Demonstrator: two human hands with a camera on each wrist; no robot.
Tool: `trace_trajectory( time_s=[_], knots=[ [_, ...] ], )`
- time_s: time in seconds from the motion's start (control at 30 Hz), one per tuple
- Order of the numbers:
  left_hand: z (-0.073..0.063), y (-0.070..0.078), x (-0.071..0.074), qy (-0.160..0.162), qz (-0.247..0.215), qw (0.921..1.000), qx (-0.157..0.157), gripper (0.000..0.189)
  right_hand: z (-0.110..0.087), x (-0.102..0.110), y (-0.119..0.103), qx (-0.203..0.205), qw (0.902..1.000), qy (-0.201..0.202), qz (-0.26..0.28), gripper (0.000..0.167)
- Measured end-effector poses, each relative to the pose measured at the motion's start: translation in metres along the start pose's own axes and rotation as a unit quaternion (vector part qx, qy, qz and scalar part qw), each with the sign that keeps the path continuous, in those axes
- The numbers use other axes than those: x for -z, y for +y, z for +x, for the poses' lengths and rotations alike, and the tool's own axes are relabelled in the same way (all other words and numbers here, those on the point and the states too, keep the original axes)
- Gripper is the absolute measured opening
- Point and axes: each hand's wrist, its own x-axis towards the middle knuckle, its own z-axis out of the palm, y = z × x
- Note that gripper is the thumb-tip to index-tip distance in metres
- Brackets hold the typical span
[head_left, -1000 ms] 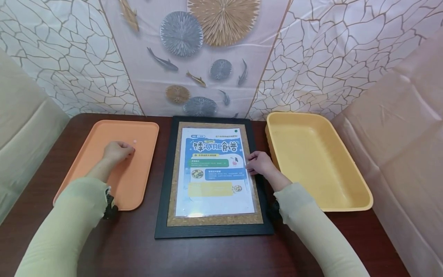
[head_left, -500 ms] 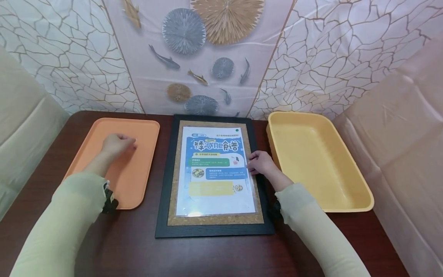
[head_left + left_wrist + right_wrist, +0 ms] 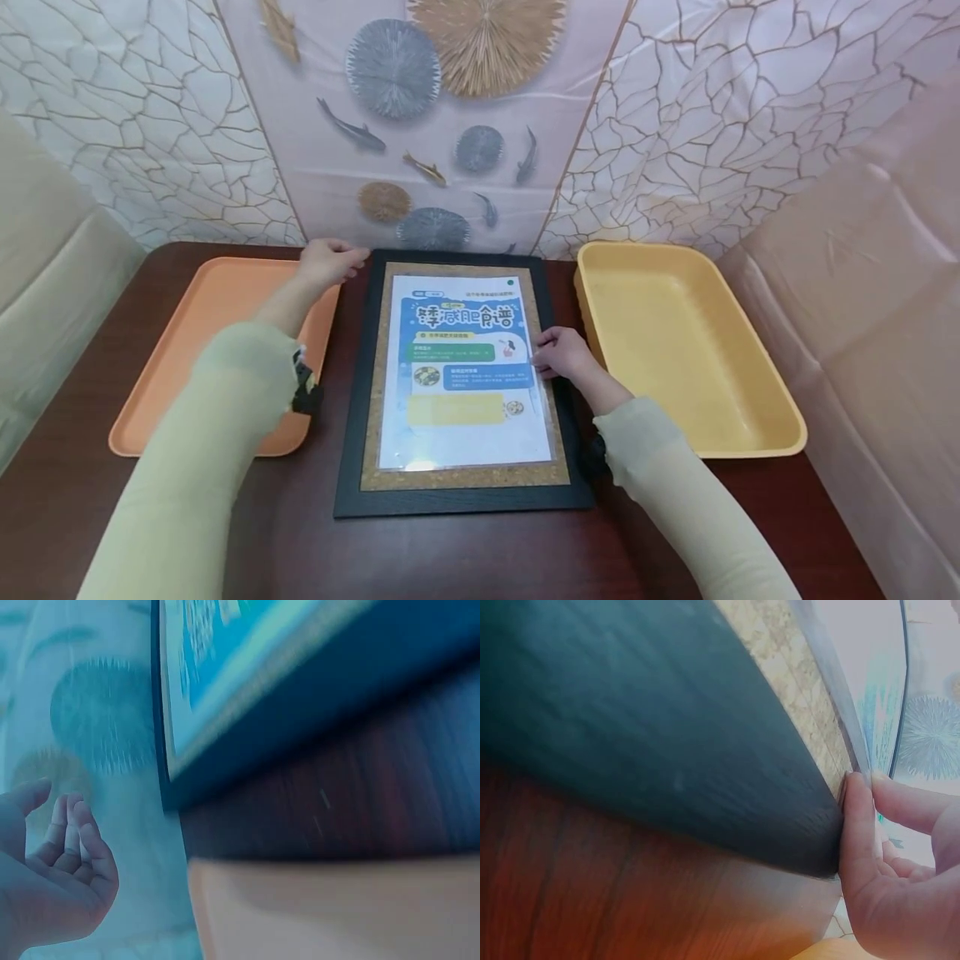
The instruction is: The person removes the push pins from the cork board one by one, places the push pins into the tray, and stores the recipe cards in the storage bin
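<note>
A laminated poster (image 3: 465, 446) with blue print lies on a cork board (image 3: 375, 417) in a black frame (image 3: 465, 502). A green round thumbtack (image 3: 511, 282) shows at its top right corner. My right hand (image 3: 562, 353) pinches the poster's right edge; in the right wrist view that hand (image 3: 900, 877) has the edge between finger and thumb. My left hand (image 3: 330, 262) hovers by the frame's top left corner, fingertips drawn together on a small pale thumbtack that scarcely shows. The left wrist view shows this hand (image 3: 64, 877) with curled fingers and hides the tack.
An orange tray (image 3: 225, 308) lies on the left of the dark wooden table (image 3: 420, 558), partly under my left forearm. To the right of the frame stands a deep yellow bin (image 3: 675, 358). A patterned cloth (image 3: 465, 200) hangs behind the table.
My left hand has picked the small pale thumbtack off the orange tray and moved up and right to the frame's top left corner. The right hand stays at the poster's edge.
</note>
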Motion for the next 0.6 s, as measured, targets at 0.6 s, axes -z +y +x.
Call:
trace_trajectory(
  time_s=[0.6],
  knots=[
    [0.034,0.063,-0.123,-0.078,0.026,0.9946,-0.063,0.036,-0.001,0.002,0.002,0.002,1.0,0.0,-0.002,0.03]
  ],
)
